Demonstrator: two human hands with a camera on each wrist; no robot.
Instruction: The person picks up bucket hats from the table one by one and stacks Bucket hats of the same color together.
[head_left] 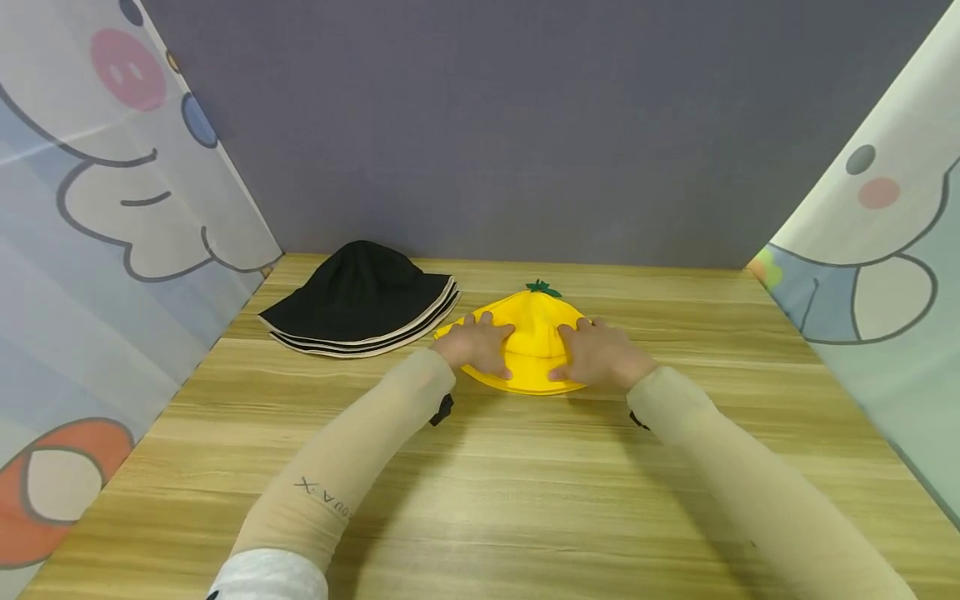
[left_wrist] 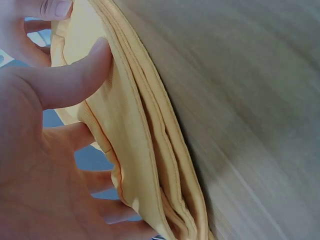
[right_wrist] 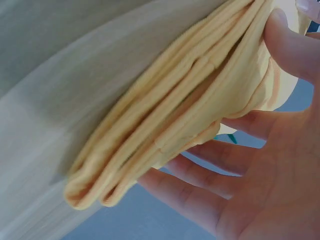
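A yellow bucket hat [head_left: 534,321] with a green leaf-shaped top sits in a stack at mid-table. Layered brim edges [left_wrist: 131,155] show in both wrist views. My left hand [head_left: 480,345] rests on the left of the crown and brim, fingers spread. Opposite it, my right hand [head_left: 602,354] lies on the right side in the same way. Seen from the left wrist, the left thumb [left_wrist: 82,75] presses the brim while straight fingers reach along the hat. From the right wrist, the right hand's fingers [right_wrist: 200,187] are extended against the cloth.
Left of the yellow hats stands a stack of black bucket hats [head_left: 360,292] with pale brim edges, close to the left hand. A grey panel [head_left: 525,133] rises behind the wooden table [head_left: 510,492]. Cartoon-printed curtains [head_left: 97,250] flank both sides.
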